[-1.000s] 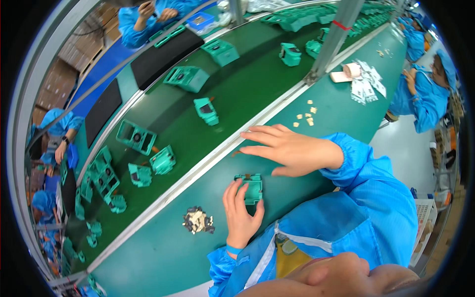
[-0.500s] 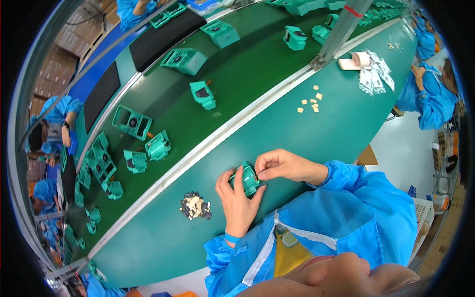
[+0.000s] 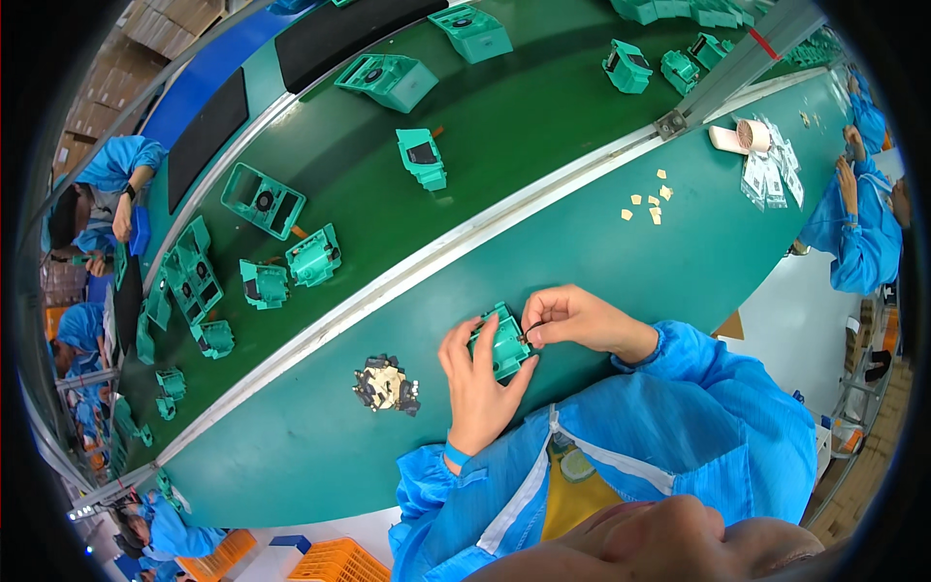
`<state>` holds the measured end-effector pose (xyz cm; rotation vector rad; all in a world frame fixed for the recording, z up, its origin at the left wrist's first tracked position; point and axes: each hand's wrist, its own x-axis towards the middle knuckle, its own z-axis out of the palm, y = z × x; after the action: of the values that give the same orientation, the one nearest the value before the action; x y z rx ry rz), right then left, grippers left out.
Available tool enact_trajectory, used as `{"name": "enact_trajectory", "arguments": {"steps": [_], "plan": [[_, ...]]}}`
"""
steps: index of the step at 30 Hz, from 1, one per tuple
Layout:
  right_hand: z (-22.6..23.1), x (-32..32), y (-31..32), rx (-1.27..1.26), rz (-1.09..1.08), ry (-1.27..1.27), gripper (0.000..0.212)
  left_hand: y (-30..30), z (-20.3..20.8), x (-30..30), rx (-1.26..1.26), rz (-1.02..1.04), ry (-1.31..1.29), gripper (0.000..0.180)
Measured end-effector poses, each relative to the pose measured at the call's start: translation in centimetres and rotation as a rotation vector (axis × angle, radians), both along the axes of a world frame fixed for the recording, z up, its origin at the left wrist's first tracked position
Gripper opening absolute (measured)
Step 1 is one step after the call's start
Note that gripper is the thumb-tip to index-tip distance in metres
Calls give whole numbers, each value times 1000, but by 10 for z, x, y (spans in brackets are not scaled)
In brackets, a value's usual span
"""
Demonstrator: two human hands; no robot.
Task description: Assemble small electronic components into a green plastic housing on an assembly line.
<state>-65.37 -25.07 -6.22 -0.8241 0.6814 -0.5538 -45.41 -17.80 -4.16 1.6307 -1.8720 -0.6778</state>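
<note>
A small green plastic housing [image 3: 507, 347] lies on the green worktable, its open, moulded side facing up. My left hand [image 3: 479, 380] grips it from the left, fingers over the far edge and thumb at the near edge. At its right edge, my right hand [image 3: 582, 318] is closed in a pinch. A small dark piece [image 3: 530, 333] shows at those fingertips, too small to name and partly hidden by them. To the left of my left hand is a pile of small cream and black pieces [image 3: 386, 385].
Beyond a pale metal rail [image 3: 417, 270], a green conveyor belt carries several green housings [image 3: 421, 159]. Small cream pieces [image 3: 657, 200], a pink tape roll [image 3: 753, 136] and white packets [image 3: 773, 177] lie far right. A metal post [image 3: 737, 73] rises there. Co-workers sit around.
The whole view has shifted a little. Both hands stay at the housing; a dark piece now shows more plainly at my right fingertips.
</note>
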Motion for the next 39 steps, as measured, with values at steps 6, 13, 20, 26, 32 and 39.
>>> {"name": "enact_trajectory", "arguments": {"steps": [6, 13, 20, 26, 32, 39], "plan": [[0, -6, -2, 3, 3, 4, 6, -2, -3, -6, -18, 15, 19, 75], [-9, 1, -1, -120, 63, -9, 7, 4, -1, -7, -12, 12, -33, 76], [-13, -8, -3, -143, 115, -13, 7, 4, -1, -14, -10, 33, -44, 76], [-16, -11, -4, -145, 119, -24, 8, 5, -3, -20, -72, 55, -49, 72], [-15, -12, -2, -155, 110, -8, 8, 6, -4, -23, -79, 61, -44, 73], [-18, -14, -2, -152, 118, -35, 8, 7, 11, -22, -138, 69, -46, 59]]}}
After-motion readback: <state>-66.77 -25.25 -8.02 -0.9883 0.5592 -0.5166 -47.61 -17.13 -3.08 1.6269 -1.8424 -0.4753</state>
